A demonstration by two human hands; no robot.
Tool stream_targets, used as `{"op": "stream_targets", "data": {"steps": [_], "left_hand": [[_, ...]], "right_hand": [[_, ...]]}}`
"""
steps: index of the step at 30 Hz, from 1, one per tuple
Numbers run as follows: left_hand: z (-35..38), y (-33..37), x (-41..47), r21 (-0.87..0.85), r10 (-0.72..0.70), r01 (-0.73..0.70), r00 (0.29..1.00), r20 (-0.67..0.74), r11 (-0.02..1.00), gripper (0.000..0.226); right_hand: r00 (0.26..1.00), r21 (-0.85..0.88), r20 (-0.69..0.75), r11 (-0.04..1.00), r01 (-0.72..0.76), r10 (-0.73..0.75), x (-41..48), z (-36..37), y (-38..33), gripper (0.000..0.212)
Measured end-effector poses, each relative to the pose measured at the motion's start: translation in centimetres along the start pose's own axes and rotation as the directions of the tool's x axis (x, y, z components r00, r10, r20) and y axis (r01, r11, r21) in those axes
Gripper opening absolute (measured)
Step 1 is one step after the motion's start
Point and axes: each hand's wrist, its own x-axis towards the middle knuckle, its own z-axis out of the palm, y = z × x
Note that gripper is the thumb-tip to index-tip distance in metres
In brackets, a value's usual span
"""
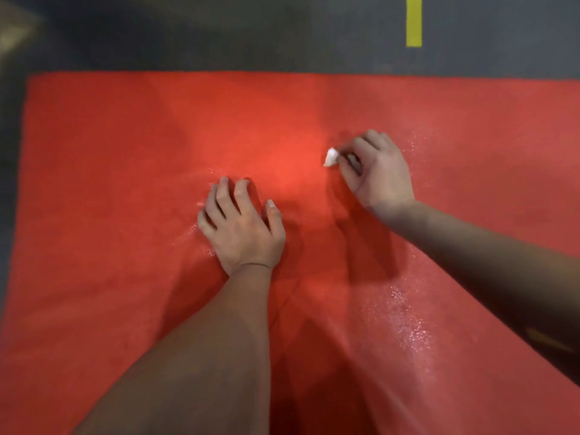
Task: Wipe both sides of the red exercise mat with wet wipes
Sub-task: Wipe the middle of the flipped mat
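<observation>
- The red foam exercise mat (125,152) lies flat and spread out on the dark grey floor (251,32). It fills most of the view, with its far edge and left edge both showing.
- The right hand (379,174) is curled round a small, bunched white wet wipe (331,157). Only a tuft of it pokes out past the fingers, down on the mat surface right of centre.
- The left hand (241,224) holds nothing. Its fingers are spread and a little bent, the tips pressing on the mat near the middle, which I take as steadying it.
- A wet sheen (405,315) glistens on the near right part of the mat. Fainter sparkles show just beside the left hand and to the right of the right hand. I judge those areas to be wiped already.
- The far left stretch and the left side look dull and dry, so I judge that part of this face is left to do.
- A crease runs along the near right of the mat. Nothing shows whether the underside has had its turn, so I cannot tell which of the two sides this is.
- At best the job looks partway through one face, with a flip and a second wipe possibly to come.
- A yellow strip of tape (413,20) sits on the floor beyond the far edge, well apart from the hands.
</observation>
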Motion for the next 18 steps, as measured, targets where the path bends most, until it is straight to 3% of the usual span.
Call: {"op": "stream_targets", "data": {"steps": [4, 9, 15, 18], "left_hand": [[0.2, 0.0, -0.1, 0.001, 0.012, -0.012, 1.000, -0.019, 1.000, 0.055], [0.2, 0.1, -0.1, 0.015, 0.011, -0.011, 0.999, -0.030, 1.000, 0.055], [0.4, 0.1, -0.1, 0.054, 0.036, -0.034, 0.999, -0.040, 0.998, 0.055], [0.6, 0.0, 0.0, 0.045, 0.038, -0.036, 0.998, -0.054, 0.998, 0.055]], "right_hand": [[0.999, 0.019, -0.008, 0.999, 0.031, -0.031, -0.4, 0.8, -1.1, 0.025], [0.993, 0.048, -0.058, 0.993, -0.103, 0.106, 3.3, 1.0, -0.9, 0.033], [1.000, 0.037, -0.018, 0.999, -0.019, 0.020, 3.4, 1.1, -1.0, 0.028], [0.990, 0.019, -0.084, 0.994, -0.109, 0.110, 7.1, 0.9, 0.1, 0.030]]}}
